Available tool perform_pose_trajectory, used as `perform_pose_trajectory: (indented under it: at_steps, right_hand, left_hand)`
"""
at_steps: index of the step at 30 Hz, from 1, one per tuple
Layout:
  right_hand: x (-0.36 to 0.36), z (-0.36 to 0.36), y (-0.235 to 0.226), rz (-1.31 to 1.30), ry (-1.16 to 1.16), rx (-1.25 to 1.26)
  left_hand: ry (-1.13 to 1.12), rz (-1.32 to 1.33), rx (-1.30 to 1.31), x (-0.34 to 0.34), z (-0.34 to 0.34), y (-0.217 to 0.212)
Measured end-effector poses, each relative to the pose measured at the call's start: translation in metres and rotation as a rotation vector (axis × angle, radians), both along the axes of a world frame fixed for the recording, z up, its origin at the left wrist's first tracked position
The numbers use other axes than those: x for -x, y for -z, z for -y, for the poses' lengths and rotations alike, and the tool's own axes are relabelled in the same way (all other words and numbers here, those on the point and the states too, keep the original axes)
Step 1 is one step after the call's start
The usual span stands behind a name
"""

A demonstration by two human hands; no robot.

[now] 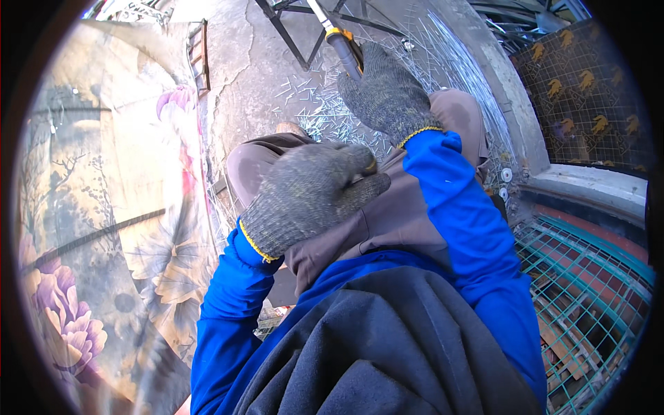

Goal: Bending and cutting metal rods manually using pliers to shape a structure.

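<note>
Both my hands wear grey knitted gloves with yellow cuff edging. My right hand (387,93) is closed around the dark grip of a long-handled tool (344,52), which has a yellow collar and a pale metal shaft. The tool points away to the upper left, and its far end lies beyond the picture. My left hand (311,190) hovers over my lap, slightly blurred, its fingers curled and the thumb lying alongside; anything inside them is hidden. Beyond it, many short cut metal wire pieces (332,114) are scattered on the concrete floor between my knees.
Long thin metal rods (463,62) lie along the right side by a concrete ledge (515,83). A dark metal stand (287,34) is ahead. Flower-patterned sheeting (124,228) spreads at left. A green wire mesh crate (588,297) sits at lower right, below a dark patterned panel (588,97).
</note>
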State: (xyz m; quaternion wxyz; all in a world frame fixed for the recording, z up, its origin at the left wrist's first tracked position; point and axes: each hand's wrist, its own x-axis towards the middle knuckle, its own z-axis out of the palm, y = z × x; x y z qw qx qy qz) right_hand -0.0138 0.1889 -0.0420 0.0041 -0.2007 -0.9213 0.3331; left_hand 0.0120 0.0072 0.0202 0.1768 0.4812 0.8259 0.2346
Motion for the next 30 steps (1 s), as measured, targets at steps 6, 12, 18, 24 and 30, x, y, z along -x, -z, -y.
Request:
perform_pose_trajectory:
  at_steps: [6, 12, 18, 24, 30]
  right_hand:
    - [-0.003, -0.006, -0.008, 0.038, -0.012, 0.061]
    - [-0.008, -0.008, -0.014, -0.031, 0.017, 0.073]
    - [-0.011, -0.007, -0.011, -0.133, -0.009, 0.045]
    - [-0.014, -0.004, -0.013, -0.166, -0.013, 0.075]
    - [-0.016, -0.005, -0.014, -0.190, -0.005, 0.049]
  left_hand:
    - [-0.310, -0.032, -0.146, 0.019, 0.027, -0.010]
    - [-0.618, -0.199, -0.151, 0.036, 0.061, -0.011]
    - [-0.767, -0.558, -0.139, 0.086, 0.119, -0.009]
    - [-0.977, -0.641, -0.035, 0.139, 0.184, -0.003]
    - [-1.027, -0.700, 0.236, 0.172, 0.240, 0.002]
